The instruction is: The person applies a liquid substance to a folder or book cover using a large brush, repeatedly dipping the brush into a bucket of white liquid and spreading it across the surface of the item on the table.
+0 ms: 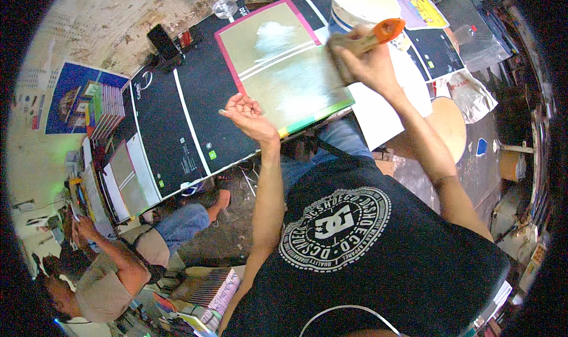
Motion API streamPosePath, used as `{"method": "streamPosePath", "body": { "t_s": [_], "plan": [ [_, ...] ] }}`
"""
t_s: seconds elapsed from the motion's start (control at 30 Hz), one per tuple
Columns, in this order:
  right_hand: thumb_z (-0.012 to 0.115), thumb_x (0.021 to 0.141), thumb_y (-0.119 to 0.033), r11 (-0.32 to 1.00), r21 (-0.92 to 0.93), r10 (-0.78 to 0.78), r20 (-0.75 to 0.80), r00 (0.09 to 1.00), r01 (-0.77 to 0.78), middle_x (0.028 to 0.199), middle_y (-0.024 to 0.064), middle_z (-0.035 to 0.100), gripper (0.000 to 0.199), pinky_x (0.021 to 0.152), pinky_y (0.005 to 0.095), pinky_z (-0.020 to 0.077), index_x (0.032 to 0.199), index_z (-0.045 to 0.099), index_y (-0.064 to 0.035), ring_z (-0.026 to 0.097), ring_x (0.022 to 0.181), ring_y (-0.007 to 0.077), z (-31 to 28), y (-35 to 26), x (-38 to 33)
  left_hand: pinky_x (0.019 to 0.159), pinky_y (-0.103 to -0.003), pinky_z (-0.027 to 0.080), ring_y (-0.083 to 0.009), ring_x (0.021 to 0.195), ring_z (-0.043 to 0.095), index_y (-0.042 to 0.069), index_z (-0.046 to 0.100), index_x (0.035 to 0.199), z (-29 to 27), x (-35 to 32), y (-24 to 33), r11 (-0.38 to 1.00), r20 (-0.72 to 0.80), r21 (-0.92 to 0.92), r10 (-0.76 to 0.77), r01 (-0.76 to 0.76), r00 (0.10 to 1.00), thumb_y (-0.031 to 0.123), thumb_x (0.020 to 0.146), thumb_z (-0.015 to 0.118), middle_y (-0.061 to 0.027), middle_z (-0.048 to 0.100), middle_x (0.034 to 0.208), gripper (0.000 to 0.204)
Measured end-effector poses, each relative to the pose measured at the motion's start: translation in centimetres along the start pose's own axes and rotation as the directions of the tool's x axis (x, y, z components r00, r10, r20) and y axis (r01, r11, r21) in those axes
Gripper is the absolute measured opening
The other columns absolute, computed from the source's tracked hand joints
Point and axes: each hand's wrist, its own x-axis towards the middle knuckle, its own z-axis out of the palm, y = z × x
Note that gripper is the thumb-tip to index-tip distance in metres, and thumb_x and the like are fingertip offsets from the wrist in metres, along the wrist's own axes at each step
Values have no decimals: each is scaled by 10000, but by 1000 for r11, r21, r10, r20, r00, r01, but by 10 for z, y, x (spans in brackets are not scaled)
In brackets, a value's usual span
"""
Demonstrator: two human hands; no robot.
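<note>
A paintbrush [389, 31] with an orange handle end is gripped in my right hand [367, 62], at the right edge of a flat book cover [245, 41]. Motion blurs the brush's lower part. The cover is grey-beige, with pink, green and yellow edges and white strips across its middle. Whitish wet-looking smears lie on both panels. My left hand [245, 113] is beside the cover's lower left edge, palm up, fingers loosely curled and thumb out, with nothing visible in it. Beyond my right hand stands a white bucket [337, 15] of pale, creamy stuff.
Black boards [189, 109] cover the table. White paper [378, 115] lies under my right forearm. A stack of books [107, 109] and another cover [127, 177] are at the left end. A clear cup [225, 7] stands at the back. Another person [112, 278] sits at lower left.
</note>
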Motion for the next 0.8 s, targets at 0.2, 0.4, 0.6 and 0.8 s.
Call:
{"method": "streamPosePath", "body": {
  "t_s": [0.2, 0.4, 0.6, 0.8],
  "plan": [
    [670, 816, -231, 968, -37, 248, 260, 933, -247, 789, 151, 605, 241, 695, 378, 493, 895, 589, -19, 623, 755, 228, 72, -17, -29, 555, -200, 330, -72, 645, 422, 91, 519, 981, -1, -2, 4, 999, 24, 32, 15, -15, 1000, 670, 954, 312, 16, 465, 742, 615],
    [652, 867, -242, 850, -473, 323, 120, 939, -232, 733, 145, 640, 256, 623, 350, 521, 973, 569, -25, 658, 690, 257, -14, 24, 11, 540, -201, 335, -71, 650, 443, 84, 522, 974, 2, -2, 1, 999, -4, 38, 28, -28, 1000, 674, 955, 294, 14, 465, 738, 633],
    [695, 843, -323, 945, 226, -326, 564, 758, 238, 872, 110, 631, 309, 758, 373, 495, 939, 588, -49, 622, 840, 250, 8, 20, 36, 522, -191, 320, -72, 600, 433, 78, 524, 957, 0, 0, -1, 984, 101, 174, 25, -42, 995, 662, 968, 251, 8, 469, 697, 645],
    [697, 837, -340, 826, -276, -325, 479, 815, 492, 787, 130, 616, 268, 637, 405, 499, 900, 650, -84, 630, 715, 298, 38, 29, 135, 510, -176, 280, -47, 591, 385, 57, 501, 944, -1, -3, -1, 971, 166, 223, 46, -83, 985, 555, 1019, 193, 12, 460, 706, 591]
  ]
}}
